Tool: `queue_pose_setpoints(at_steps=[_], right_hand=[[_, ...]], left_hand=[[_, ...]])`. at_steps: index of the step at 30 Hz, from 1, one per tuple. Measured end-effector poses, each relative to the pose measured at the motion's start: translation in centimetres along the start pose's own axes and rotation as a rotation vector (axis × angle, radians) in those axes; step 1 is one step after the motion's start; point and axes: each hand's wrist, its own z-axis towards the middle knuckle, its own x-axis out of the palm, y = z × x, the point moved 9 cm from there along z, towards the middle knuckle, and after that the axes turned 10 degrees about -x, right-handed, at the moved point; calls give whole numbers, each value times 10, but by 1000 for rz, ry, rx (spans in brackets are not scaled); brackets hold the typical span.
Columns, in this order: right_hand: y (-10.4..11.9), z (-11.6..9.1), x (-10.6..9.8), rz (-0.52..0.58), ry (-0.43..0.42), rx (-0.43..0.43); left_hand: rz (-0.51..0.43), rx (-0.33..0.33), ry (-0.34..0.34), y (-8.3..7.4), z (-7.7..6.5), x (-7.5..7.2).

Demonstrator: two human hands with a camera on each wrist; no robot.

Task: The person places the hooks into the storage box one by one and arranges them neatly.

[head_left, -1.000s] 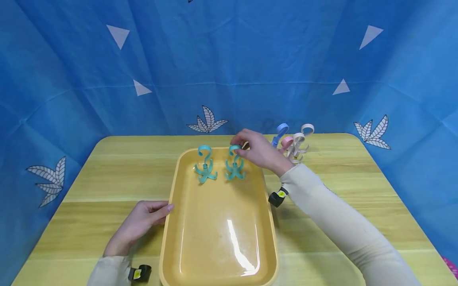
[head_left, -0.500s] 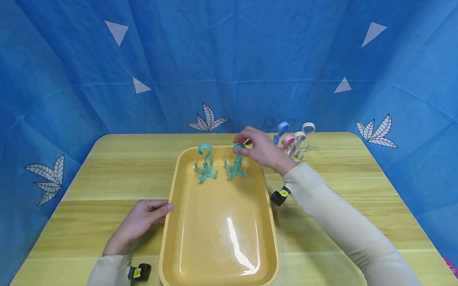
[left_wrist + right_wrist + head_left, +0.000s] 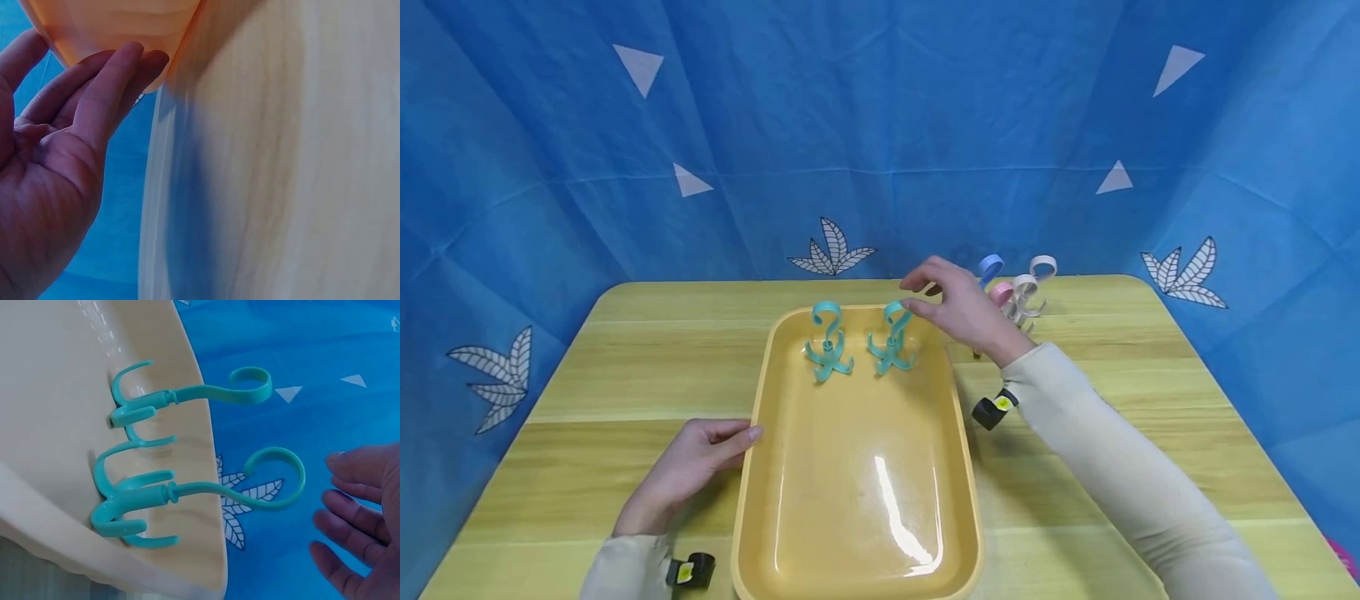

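Two teal hooks (image 3: pixel 829 360) stand upright, loops up, in a tray (image 3: pixel 842 483), upper centre of the head view.
The left hand (image 3: pixel 692 462) pinches its left side; the right hand's (image 3: pixel 964 308) fingers are spread. Four other hooks (image 3: pixel 1018 308), one blue, one pink, two white, sit upper right; wrist labels (image 3: pixel 686 572) are illegible. Left wrist view: fingertips at the tray, upper left. Right wrist view: both teal hooks point right, clear of the fingers.

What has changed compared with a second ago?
The right hand released the multi-armed turquoise plastic hook on the right and drew back rightward. The left hand still grips the rectangular yellow plastic tray by its left rim; the other turquoise hook stayed put.
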Motion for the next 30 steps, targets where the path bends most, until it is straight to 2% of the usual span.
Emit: queue_pose_setpoints(at_steps=[12,19,30], right_hand=[[-1,-10,-18,-2,-26,32],[-4,-21,-37,5,-67,31],[-33,-40,-75,-22,-133,137]], left_hand=[[1,-12,-1,0,-1,-2],[-19,-31,-8,2,-1,-2],[-45,-23,0,2,0,-1]])
